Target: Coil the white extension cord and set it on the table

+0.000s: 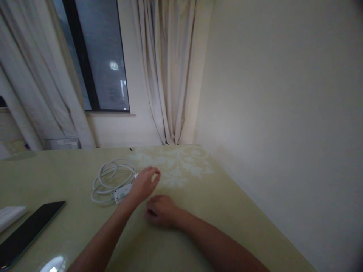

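Observation:
My left hand [145, 184] is bent over the table beside a white power strip [122, 192], hiding its far end. Its thumb and finger curve round to meet, with a small gap inside the loop; I cannot make out anything between them. Nearer to me, my right hand [162, 211] rests low over the tabletop, fingers curled in and slightly blurred. Whatever it may hold is hidden. The strip's white cable [98, 185] lies in loose coils to the left of my left hand, and a small white piece [136, 175] shows against that wrist.
A dark tablet or phone [31, 230] lies at the lower left, next to a white object [11, 216]. The pale green table [215, 211] meets a wall [278, 124] on the right. A tiny dark item [131, 149] sits near the back edge, below curtains [170, 75].

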